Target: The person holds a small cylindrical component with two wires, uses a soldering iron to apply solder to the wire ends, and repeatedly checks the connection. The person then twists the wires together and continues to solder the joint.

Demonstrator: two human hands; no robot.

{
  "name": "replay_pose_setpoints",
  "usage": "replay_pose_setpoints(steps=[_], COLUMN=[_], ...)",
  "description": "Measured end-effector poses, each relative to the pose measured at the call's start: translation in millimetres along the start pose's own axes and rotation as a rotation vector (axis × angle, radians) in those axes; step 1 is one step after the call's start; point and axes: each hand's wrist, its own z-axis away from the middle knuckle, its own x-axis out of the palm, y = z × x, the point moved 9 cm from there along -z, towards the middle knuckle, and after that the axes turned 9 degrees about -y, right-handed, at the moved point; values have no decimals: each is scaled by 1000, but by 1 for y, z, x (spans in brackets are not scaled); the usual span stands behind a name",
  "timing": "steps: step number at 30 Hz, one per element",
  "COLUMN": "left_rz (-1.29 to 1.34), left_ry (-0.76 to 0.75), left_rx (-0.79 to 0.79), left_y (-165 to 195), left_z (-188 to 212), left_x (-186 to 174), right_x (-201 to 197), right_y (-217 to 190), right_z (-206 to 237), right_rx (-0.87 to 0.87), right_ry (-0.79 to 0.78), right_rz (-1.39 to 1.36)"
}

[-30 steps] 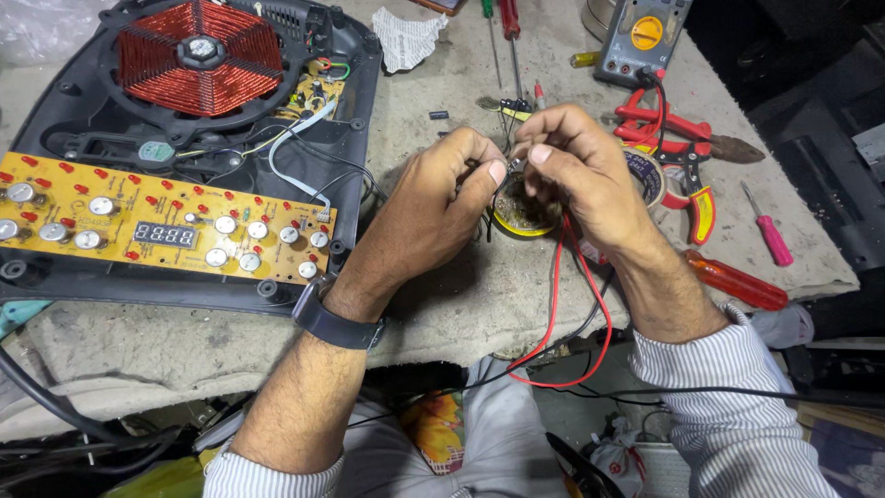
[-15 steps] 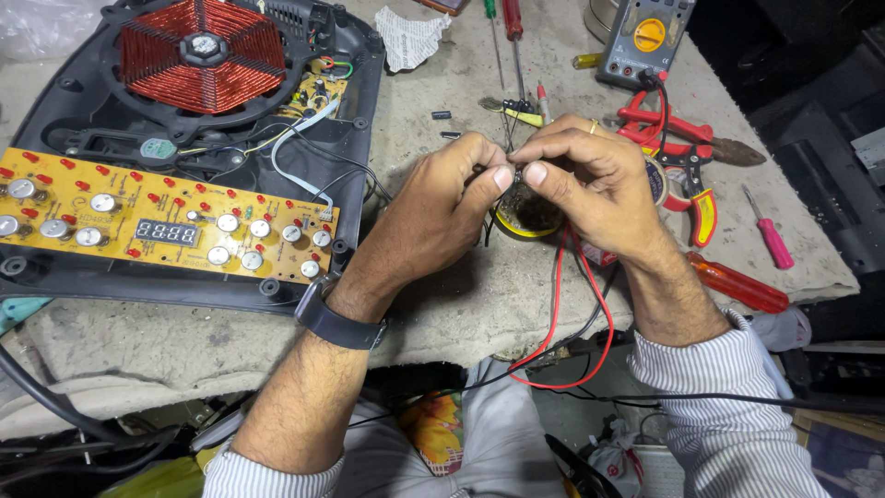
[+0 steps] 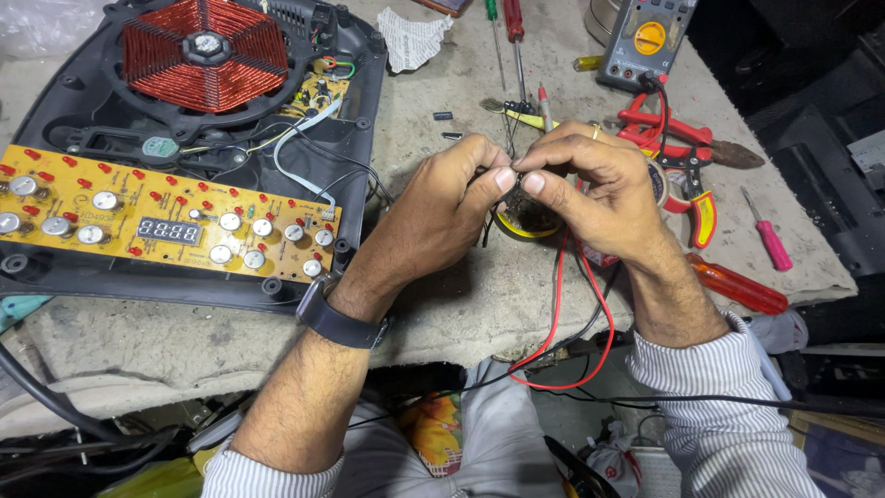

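A small dark component [image 3: 516, 175], too tiny to identify, is pinched between both hands above a round yellow tin [image 3: 524, 219] on the surface [image 3: 479, 304]. The left hand [image 3: 441, 214] has its grip clenched on the component with thumb and forefinger; the right hand [image 3: 595, 189] pinches it from the other side, fingertips touching. Red and black test leads [image 3: 564, 323] trail beneath the right hand toward a multimeter [image 3: 645, 37]. Red-handled pliers [image 3: 687, 152] lie just beyond. To the left sits an opened induction cooker [image 3: 184, 138] with its yellow circuit board [image 3: 166, 226] and copper coil [image 3: 205, 53].
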Motion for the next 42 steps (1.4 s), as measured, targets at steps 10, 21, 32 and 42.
replay_pose_setpoints(steps=[10, 21, 32, 42], left_rz=[212, 587, 556, 531], left_ry=[-51, -17, -18, -4], left_rx=[-46, -133, -119, -73], left_y=[-14, -36, -34, -27], left_z=[-5, -11, -11, -10], left_x=[7, 18, 16, 14], right_x=[0, -2, -4, -2], right_y=[4, 0, 5, 8], right_z=[0, 0, 0, -1], right_rx=[1, -39, -3, 31], right_ry=[16, 95, 94, 82], right_rz=[4, 95, -19, 6])
